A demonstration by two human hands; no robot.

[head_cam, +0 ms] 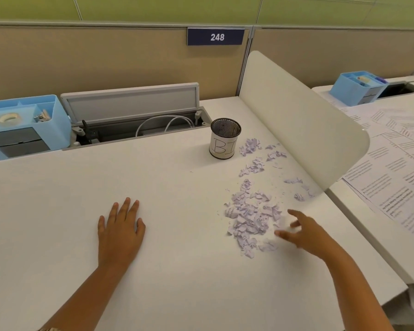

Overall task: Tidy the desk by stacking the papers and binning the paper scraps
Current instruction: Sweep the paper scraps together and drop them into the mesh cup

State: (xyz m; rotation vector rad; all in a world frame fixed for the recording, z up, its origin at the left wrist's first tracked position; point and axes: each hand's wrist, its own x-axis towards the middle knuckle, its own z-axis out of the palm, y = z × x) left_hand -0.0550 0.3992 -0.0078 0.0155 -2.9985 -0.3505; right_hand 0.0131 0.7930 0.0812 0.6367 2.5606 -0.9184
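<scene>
Torn white paper scraps [251,218] lie scattered over the right half of the white desk [177,259], with a dense heap near the front and thinner clusters [256,161] farther back. A black mesh cup labelled as the bin [225,141] stands upright behind them. My right hand [301,231] hovers at the right edge of the heap, fingers spread and holding nothing. My left hand [121,229] rests flat on bare desk, far left of the scraps. Printed papers [392,177] lie spread on the neighbouring desk beyond a white divider [304,120].
A blue desk organiser [22,125] with tape sits at the back left. An open cable tray [139,125] with white cables runs along the back edge. A second blue organiser [359,88] stands on the neighbouring desk. A beige partition bears the number 248.
</scene>
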